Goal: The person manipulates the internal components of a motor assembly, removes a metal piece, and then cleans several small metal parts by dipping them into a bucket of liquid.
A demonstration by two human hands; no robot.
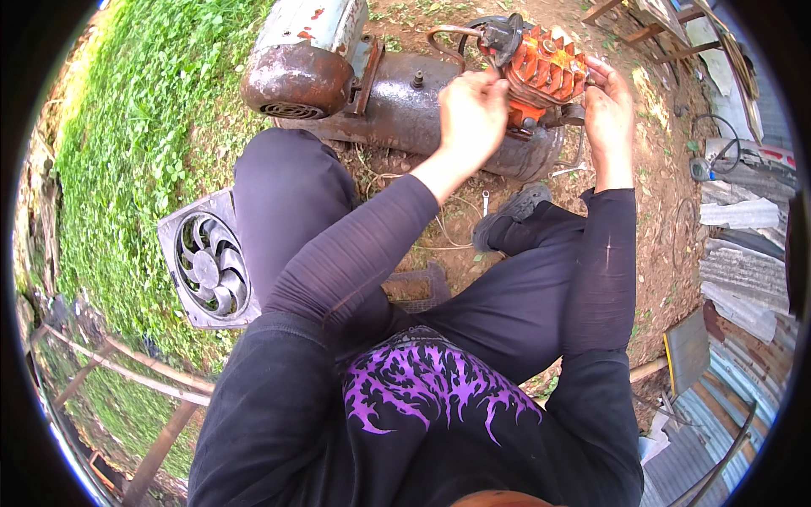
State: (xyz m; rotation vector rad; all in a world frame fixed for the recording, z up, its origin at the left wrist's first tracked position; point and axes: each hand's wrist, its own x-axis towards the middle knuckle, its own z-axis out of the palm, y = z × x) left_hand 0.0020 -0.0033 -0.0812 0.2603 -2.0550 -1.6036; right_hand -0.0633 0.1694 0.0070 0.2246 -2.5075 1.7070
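An orange finned compressor head (553, 61) with a dark fitting and curved pipe sits atop a rusty horizontal tank (397, 93), beside a weathered motor (296, 80). My left hand (473, 114) is closed at the head's near left side, thumb and forefinger pinched; what lies between them is hidden. My right hand (608, 110) grips the right side of the orange head, fingers curled round its edge.
A wrench (486, 203) and thin cord lie on the dirt near my foot. A black cooling fan (205, 270) rests by my left knee, beside grass. Corrugated sheets (743, 270), boards and a hose lie along the right; poles (165, 439) cross the lower left.
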